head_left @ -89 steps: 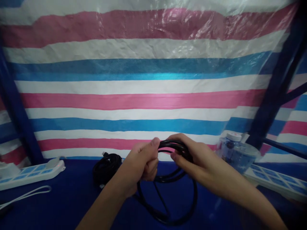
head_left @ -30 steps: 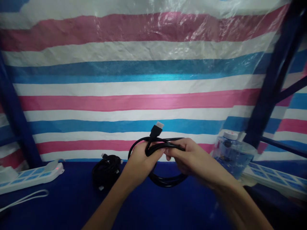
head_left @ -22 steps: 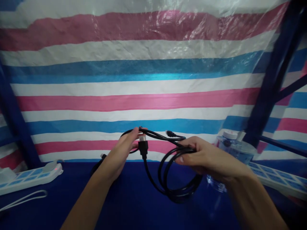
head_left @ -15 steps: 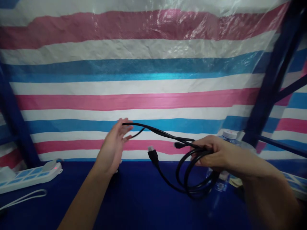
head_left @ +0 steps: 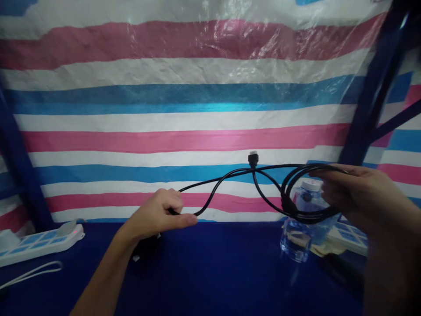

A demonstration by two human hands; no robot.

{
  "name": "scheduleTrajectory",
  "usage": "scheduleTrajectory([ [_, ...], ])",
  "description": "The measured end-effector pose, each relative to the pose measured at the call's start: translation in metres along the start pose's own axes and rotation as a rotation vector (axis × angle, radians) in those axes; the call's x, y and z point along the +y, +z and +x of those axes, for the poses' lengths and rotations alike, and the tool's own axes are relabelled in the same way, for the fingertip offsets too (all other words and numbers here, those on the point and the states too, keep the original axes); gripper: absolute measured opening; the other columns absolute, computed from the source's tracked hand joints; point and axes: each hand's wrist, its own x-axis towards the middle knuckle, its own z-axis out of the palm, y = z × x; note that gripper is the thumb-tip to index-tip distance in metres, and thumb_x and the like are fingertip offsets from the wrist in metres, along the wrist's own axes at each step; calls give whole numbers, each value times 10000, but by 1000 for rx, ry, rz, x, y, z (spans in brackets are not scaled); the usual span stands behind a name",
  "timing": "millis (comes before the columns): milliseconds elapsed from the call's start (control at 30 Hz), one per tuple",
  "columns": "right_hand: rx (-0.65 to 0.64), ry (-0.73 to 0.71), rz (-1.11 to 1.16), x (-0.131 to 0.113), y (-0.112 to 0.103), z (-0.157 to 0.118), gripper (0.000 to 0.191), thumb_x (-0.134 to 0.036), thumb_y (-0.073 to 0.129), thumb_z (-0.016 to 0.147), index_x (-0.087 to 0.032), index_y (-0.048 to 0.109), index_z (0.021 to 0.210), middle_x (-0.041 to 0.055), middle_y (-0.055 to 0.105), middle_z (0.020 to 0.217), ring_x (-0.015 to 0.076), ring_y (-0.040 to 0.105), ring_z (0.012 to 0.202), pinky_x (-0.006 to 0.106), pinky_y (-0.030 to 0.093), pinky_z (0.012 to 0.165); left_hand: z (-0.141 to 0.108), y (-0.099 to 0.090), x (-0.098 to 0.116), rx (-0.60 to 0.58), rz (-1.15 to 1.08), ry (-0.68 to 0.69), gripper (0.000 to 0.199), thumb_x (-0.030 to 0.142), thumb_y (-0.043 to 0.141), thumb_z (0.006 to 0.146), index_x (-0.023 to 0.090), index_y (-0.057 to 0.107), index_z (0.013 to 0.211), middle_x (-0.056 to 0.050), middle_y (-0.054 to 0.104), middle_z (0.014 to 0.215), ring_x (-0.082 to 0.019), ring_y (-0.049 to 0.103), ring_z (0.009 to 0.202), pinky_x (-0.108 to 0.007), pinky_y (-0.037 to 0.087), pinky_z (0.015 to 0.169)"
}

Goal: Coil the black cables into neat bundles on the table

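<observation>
My left hand (head_left: 161,213) curls its fingers closed around a stretch of black cable (head_left: 212,193). My right hand (head_left: 358,188) pinches the cable's coiled loops, its fingers nearly closed, in front of a clear bottle (head_left: 297,239) on the blue table (head_left: 210,272).

The left hand (head_left: 161,213) hid the stretch of cable (head_left: 210,199) inside its curled fingers. The right hand (head_left: 358,188) was blurred, its forearm cut off by the right edge. The left wrist covered much of the dark bundle (head_left: 148,249). The coil crossed in front of the bottle (head_left: 297,243), and the right arm hid part of the right strip (head_left: 350,236). The left edge cut off the left strip (head_left: 42,242) and the white cord (head_left: 36,269).
</observation>
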Motion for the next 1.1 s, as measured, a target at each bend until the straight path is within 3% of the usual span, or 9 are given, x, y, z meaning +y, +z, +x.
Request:
scheduleTrajectory([
  [67,13,-22,0,4,-3,4,179,-266,756,525,-142,669,620,-82,275,385,16,203,341,218,106,360,-5,-10,-4,73,-274,38,496,348,699,666,168,339,376,41,239,440,-102,263,478,-261,238,501],
  [167,-26,-1,-16,8,-3,7,205,-277,763,509,-143,645,610,-86,270,391,12,193,338,212,99,353,-6,-18,-6,410,-762,1,495,394,737,606,171,350,391,53,241,417,-90,269,446,-248,292,466],
  [233,-64,-7,-31,9,-1,7,205,-279,760,526,-148,607,563,-82,272,393,12,194,337,222,87,361,-3,-20,-6,560,-1051,-146,516,397,721,634,173,309,421,69,213,424,-71,222,408,-226,280,411],
  [333,-111,-10,-58,11,0,8,191,-289,751,566,-153,620,587,-80,275,389,17,188,338,250,73,378,4,-19,-9,553,-1287,-439,490,391,637,749,181,281,487,88,180,444,-52,184,371,-191,215,351],
  [500,-135,31,-66,14,-4,10,178,-308,738,608,-163,641,639,-82,260,387,23,185,342,275,60,404,11,-13,-13,636,-1335,-488,408,359,544,836,181,307,556,84,263,454,-43,309,351,-166,197,322],
  [667,-191,88,-185,14,2,9,219,-352,725,626,-158,626,642,-75,261,398,23,182,351,280,49,417,11,-12,-16,1021,-1117,-391,297,252,551,841,177,383,609,88,319,432,-41,348,332,-168,262,334],
  [867,-256,140,-370,22,15,11,227,-381,666,683,-164,605,697,-81,244,405,38,172,364,282,60,429,1,-27,-19,1029,-1540,-277,344,164,262,934,173,318,595,91,342,435,-20,317,327,-255,491,626],
  [967,-302,164,-441,28,21,14,233,-388,651,694,-167,584,725,-91,237,418,43,174,372,259,75,419,-1,-31,-19,1190,-1508,-175,334,167,257,925,163,365,609,10,539,580,-85,582,562,-309,501,699],
  [1100,-354,175,-400,29,23,14,271,-410,673,673,-168,573,744,-106,226,419,36,156,375,227,77,397,2,-31,-17,1091,-1359,-180,350,211,316,923,151,418,593,-30,594,673,-125,634,725,-293,503,725],
])
